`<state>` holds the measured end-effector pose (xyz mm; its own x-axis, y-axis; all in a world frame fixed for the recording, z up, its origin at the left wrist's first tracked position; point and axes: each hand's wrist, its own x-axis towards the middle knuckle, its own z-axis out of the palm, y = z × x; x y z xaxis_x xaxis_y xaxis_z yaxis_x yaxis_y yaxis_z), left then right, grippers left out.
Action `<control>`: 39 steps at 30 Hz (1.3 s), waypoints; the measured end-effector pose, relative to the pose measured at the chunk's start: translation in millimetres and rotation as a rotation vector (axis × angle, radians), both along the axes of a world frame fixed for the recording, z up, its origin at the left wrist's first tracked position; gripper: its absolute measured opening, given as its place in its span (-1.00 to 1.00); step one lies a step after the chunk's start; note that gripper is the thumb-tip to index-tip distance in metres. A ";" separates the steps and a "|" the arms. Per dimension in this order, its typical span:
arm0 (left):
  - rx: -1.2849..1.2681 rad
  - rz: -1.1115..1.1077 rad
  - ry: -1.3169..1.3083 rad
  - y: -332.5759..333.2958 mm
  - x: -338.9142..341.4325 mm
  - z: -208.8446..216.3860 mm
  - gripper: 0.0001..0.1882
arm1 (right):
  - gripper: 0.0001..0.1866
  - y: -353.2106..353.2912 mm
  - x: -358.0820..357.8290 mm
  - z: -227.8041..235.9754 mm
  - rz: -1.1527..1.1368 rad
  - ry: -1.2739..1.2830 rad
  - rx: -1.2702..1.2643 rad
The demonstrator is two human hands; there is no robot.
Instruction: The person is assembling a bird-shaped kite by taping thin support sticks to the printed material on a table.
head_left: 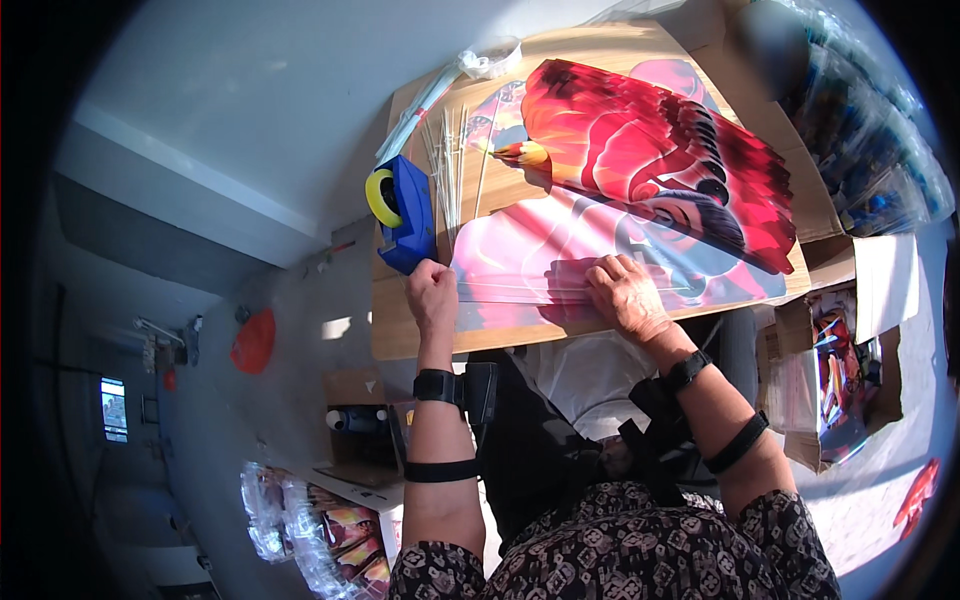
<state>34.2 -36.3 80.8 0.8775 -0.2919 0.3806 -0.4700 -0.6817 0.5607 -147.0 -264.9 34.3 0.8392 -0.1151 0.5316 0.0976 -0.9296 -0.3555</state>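
Note:
A pale pink printed sheet [520, 245] with a butterfly-like pattern lies flat on the wooden table [400, 335]. At its left corner my left hand [433, 290] is closed, just below a blue tape dispenser [410, 225] with a yellow-cored roll. My right hand [625, 297] rests on the sheet near its front edge, fingers bent and pressed together. A thin pale line, perhaps a stick, runs along that edge between both hands. What either hand pinches is hidden. Above the sheet lies a red winged, bird-shaped printed piece [620, 130], partly covering it.
Several thin pale sticks [450, 170] lie beside the dispenser. A clear bowl [492, 57] stands at the far edge. Right of the table are an open carton [800, 390] of colourful pieces and plastic-wrapped bundles [870, 130]. Another box [360, 440] stands lower left on the floor.

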 end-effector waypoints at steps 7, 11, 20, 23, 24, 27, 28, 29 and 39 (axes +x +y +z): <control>-0.901 0.029 0.776 -3.8 -6.3 10.3 -0.85 | -0.80 -9.5 -1.9 0.3 0.076 0.048 0.099; -0.931 0.068 0.814 -6.6 -12.6 0.2 -0.86 | -0.80 -8.5 1.2 -3.8 0.026 0.091 -0.022; -0.388 0.151 0.227 22.7 10.3 -62.1 -0.83 | -0.82 -0.8 9.0 -3.6 -0.068 0.116 0.035; -0.325 0.164 0.371 4.5 -0.5 -47.4 -0.85 | -0.83 -8.1 7.3 -3.0 -0.078 0.180 0.136; -0.373 0.196 0.532 -2.4 -6.6 -35.5 -0.88 | -0.82 -11.0 6.5 -4.0 -0.057 0.194 0.234; -0.480 0.125 0.772 -8.7 -11.5 -21.1 -0.90 | -0.78 -17.1 5.6 -0.7 -0.003 0.257 0.364; -0.481 0.126 0.772 -4.2 -8.6 -22.4 -0.90 | -0.75 -17.4 5.7 3.1 0.032 0.304 0.399; -0.581 0.023 0.810 3.1 -4.4 -23.0 -0.90 | -0.75 -16.8 2.9 7.2 0.032 0.304 0.399; -1.208 -0.389 0.946 -21.1 4.2 3.5 -0.68 | -0.80 -55.5 -42.5 7.8 -0.230 0.144 -0.013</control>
